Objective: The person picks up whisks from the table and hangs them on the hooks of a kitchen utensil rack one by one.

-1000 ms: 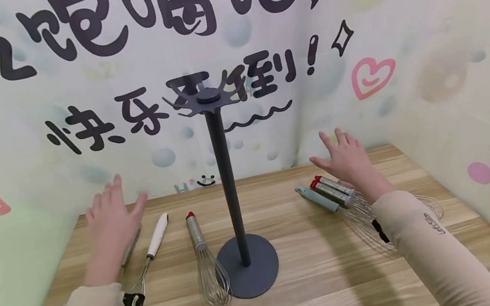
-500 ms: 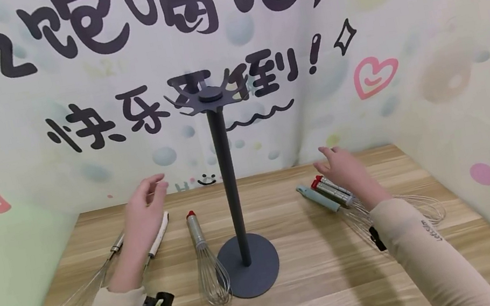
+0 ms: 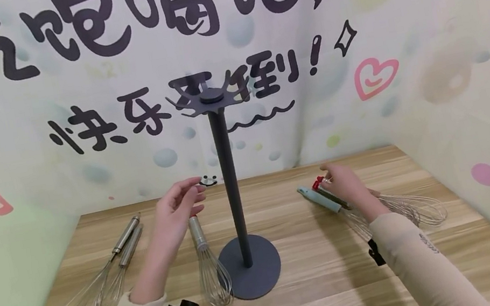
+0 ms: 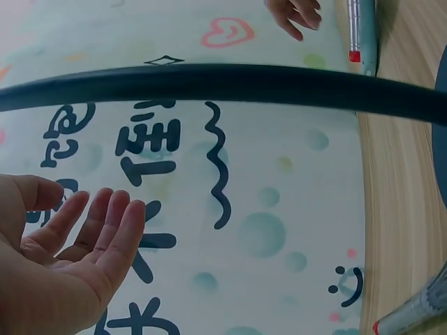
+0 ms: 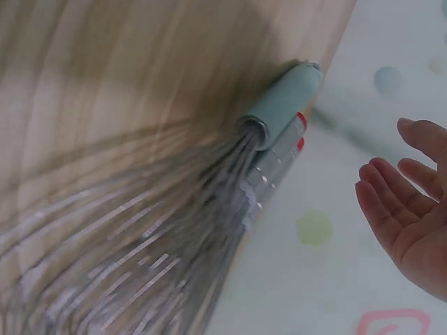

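Observation:
My left hand (image 3: 176, 209) is over the handle end of a red-tipped wire whisk (image 3: 197, 232) lying left of the stand. In the left wrist view that hand (image 4: 77, 258) holds nothing, its fingers loosely bent. Right of the stand, my right hand (image 3: 345, 187) hovers over a bunch of whisks: one has a pale blue handle (image 3: 319, 199), others metal handles with red tips (image 5: 283, 160). The right wrist view has this hand (image 5: 412, 202) apart from the handles, fingers relaxed. Between my hands rises a dark grey stand (image 3: 228, 177) with upturned hooks on top.
Two whisks with metal handles (image 3: 126, 234) lie at the left of the wooden table (image 3: 309, 295). The stand's round base (image 3: 259, 276) is beside the middle whisk. A printed curtain (image 3: 151, 153) closes off the back and sides.
My left hand has moved right, from above the left whisks to the middle whisk's handle, uncovering two metal handles. The right hand has come down toward the right whisks.

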Motion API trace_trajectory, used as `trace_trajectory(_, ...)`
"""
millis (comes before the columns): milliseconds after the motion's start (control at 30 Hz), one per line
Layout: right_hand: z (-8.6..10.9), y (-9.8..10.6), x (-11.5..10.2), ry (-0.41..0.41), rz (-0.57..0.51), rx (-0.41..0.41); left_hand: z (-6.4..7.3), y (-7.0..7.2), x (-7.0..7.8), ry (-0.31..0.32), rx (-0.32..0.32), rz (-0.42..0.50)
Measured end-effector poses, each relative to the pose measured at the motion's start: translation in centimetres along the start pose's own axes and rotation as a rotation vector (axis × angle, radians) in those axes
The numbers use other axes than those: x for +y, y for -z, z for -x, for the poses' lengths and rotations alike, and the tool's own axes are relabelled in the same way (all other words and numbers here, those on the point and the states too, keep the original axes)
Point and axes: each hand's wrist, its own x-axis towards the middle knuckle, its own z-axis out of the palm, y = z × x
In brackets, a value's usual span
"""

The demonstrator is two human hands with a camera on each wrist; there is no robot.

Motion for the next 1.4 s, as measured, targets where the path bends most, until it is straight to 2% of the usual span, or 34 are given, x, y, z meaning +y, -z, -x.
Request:
trace_trajectory(200, 0.3, -1.3, 1.0, -0.032, -0.054, -0.009, 0.3, -0.9, 0.0, 0.017, -0.035, 0.047)
trace_trajectory(400, 0.9, -2.4, 1.7, -0.101, -0.035, -0.062, 0.3, -1.7, -0.2, 0.02, -0.085, 0.099)
trace_trajectory(567, 1.2, -3.0, 2.3, -0.097, -0.024, -0.05, 0.1, -2.4, -0.5, 0.005, -0.122, 0.103)
trace_trajectory(767, 1.5, -3.5, 2.8, -0.067, -0.065, -0.018, 0.2, -3.0, -0.6, -0.002, -0.114, 0.141)
trace_trajectory(1033, 1.8, -4.0, 3.1, -0.109, -0.12, -0.049, 0.2, -3.4, -0.3, -0.038, -0.118, 0.169)
trace_trajectory(1400, 1.5, -5.0, 3.4, -0.088, -0.071, -0.016, 0.2, -3.7, -0.2, -0.088, -0.107, 0.222)
